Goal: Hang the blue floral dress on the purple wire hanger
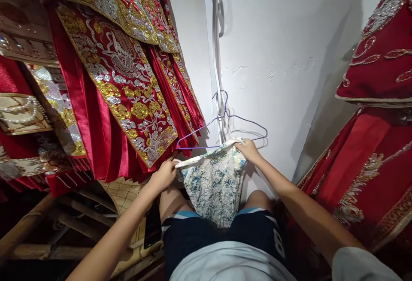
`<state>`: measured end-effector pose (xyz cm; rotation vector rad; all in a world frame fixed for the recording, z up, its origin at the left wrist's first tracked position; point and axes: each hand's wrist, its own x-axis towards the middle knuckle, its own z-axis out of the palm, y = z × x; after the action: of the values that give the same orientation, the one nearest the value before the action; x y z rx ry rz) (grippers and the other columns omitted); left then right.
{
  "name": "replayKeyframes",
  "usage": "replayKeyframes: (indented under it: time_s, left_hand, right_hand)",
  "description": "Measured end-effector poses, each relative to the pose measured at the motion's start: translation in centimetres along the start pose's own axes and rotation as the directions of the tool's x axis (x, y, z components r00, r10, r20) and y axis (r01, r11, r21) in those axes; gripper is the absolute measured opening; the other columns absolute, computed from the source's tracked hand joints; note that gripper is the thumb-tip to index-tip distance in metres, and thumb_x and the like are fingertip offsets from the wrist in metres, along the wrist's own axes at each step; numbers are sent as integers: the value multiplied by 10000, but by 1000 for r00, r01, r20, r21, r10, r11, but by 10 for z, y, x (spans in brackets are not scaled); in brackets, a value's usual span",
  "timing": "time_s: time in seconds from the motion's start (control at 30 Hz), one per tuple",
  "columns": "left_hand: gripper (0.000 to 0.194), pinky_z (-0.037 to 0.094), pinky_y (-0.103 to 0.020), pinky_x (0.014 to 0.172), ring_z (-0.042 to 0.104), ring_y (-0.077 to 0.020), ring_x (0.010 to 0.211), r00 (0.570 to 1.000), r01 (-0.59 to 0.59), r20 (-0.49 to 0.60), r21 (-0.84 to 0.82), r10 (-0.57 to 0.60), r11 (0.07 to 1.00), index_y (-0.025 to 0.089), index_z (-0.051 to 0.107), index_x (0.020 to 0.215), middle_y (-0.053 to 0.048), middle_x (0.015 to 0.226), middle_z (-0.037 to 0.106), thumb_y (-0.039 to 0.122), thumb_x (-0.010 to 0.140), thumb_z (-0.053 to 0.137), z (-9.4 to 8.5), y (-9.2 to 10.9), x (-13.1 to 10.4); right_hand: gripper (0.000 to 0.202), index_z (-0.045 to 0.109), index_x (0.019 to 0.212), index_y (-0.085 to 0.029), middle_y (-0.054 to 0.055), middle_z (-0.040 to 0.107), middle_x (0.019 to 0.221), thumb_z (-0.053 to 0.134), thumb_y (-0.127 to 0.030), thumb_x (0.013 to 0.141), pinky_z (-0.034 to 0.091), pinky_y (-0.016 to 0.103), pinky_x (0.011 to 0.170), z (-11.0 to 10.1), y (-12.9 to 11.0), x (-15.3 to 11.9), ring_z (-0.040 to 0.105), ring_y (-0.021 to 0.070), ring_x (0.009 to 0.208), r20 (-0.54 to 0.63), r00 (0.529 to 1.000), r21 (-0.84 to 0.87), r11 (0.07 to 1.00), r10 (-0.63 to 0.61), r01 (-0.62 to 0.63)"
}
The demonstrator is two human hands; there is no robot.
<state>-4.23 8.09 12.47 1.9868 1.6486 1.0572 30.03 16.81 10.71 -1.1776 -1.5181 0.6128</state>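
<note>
A pale floral garment (pixel 210 191) with blue and green patterning hangs stretched between my two hands, above my lap. My left hand (pixel 165 174) is closed round the left end of its top edge. At the other end of that edge, my right hand (pixel 248 150) pinches the fabric. Just beyond the garment, a purple hanger (pixel 246 121) hangs by its hook against the wall. Its bottom bar passes behind the garment's top edge, and part of it is hidden there. Whether the fabric touches the hanger I cannot tell.
Red costumes with gold and silver embroidery (pixel 128 92) hang on the left, above a bamboo frame (pixel 64 251). More red beaded clothing (pixel 357 156) hangs on the right. A white vertical strip (pixel 214 49) runs down the white wall (pixel 273 36). A dark phone-like object (pixel 152 231) lies by my left leg.
</note>
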Motion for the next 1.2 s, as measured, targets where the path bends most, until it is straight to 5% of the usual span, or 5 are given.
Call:
replayKeyframes:
  time_s: [0.3,0.63,0.77,0.93,1.2]
  left_hand:
    - [398,376,-461,1089,590,-356,1216,978,-139,-142,98,152,985,210,734,1135,-114,1242,690,141,794,541,12,57,8]
    - [439,447,-364,1026,614,-240,1194,886,-421,-193,44,421,906,174,658,1259,-79,1262,685,173,905,398,42,116,74]
    - [396,492,-309,830,686,-220,915,844,-480,-151,217,515,850,174,677,1173,-65,1016,744,174,886,405,36,110,78]
    - [336,463,-287,733,664,-204,783,823,-519,-58,329,565,789,179,684,1119,-63,901,735,226,880,453,21,107,68]
    - [369,442,-302,724,641,-231,843,895,-388,-60,385,442,837,226,608,1218,-69,1000,710,339,878,517,-7,98,63]
  right_hand:
    - [291,360,516,-216,-40,349,509,560,-332,692,254,252,510,-61,-28,-26,353,115,541,-203,974,-205,977,-101,59]
    - [249,474,562,-190,-30,426,525,569,-357,721,333,255,534,-16,-29,-56,401,131,558,-250,966,-44,997,-70,61]
    - [358,679,1053,-141,85,691,909,579,-333,767,467,310,702,-36,-36,-66,590,220,790,-331,920,-103,977,-209,185]
    - [882,354,1515,-125,212,600,1306,677,-323,720,473,382,888,-83,-36,-49,609,287,1049,-522,817,-267,957,-245,117]
    - [326,735,779,-109,77,716,740,712,-421,689,483,316,640,-135,-31,-21,654,254,733,-154,985,-247,968,-81,41]
